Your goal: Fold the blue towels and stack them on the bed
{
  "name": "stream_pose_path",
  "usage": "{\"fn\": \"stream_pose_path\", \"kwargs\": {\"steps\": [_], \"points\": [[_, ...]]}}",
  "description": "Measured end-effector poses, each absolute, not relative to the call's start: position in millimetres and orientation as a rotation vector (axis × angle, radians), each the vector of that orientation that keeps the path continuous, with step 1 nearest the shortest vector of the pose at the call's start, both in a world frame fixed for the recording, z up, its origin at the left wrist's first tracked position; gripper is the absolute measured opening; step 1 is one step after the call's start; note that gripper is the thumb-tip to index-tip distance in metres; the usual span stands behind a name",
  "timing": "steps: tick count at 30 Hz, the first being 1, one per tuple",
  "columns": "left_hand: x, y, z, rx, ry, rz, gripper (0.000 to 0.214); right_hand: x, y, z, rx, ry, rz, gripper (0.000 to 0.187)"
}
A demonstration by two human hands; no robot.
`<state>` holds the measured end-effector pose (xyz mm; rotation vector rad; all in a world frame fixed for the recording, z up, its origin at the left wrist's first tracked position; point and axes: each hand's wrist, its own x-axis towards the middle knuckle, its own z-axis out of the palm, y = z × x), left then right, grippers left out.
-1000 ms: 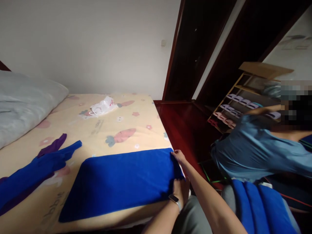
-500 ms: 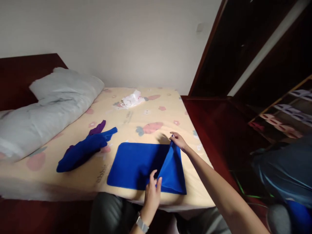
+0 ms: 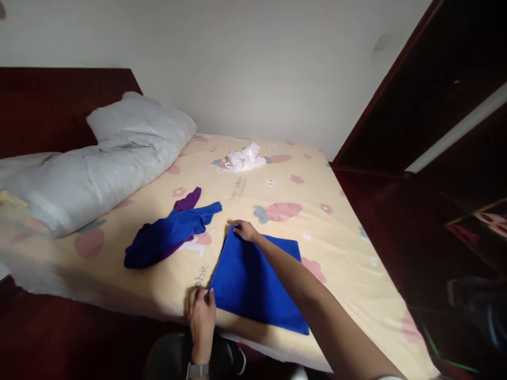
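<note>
A bright blue cloth (image 3: 257, 279) lies folded in half on the yellow patterned bed sheet (image 3: 340, 248), near the bed's front edge. My left hand (image 3: 201, 311) pinches the cloth's near left corner. My right hand (image 3: 245, 230) holds its far left corner down on the sheet, the arm reaching across the cloth. A crumpled blue and purple garment (image 3: 170, 235) lies just left of the cloth, apart from both hands.
A grey pillow (image 3: 99, 158) lies at the left by the dark wooden headboard (image 3: 47, 105). A crumpled white plastic bag (image 3: 244, 157) sits at the far side of the bed. Dark wooden furniture (image 3: 435, 105) and red floor are on the right.
Both hands carried the cloth's right end over to the left, folding it in half. The view swung left, and the person in blue at the right dropped out of sight.
</note>
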<state>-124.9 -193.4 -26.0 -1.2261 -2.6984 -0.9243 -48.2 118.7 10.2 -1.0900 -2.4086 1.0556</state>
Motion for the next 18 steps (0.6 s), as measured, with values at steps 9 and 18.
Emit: {"fn": "stream_pose_path", "kwargs": {"steps": [9,18], "points": [[-134.8,-201.4,-29.7,-1.364,-3.051,-1.009,0.037,-65.6,115.5,-6.3,-1.205,-2.641,0.938,0.018],[-142.6,-212.1,-16.2,-1.374,-3.187,-1.095,0.041,-66.8,120.9,13.5,-1.073,-2.583,1.126,0.004]]}}
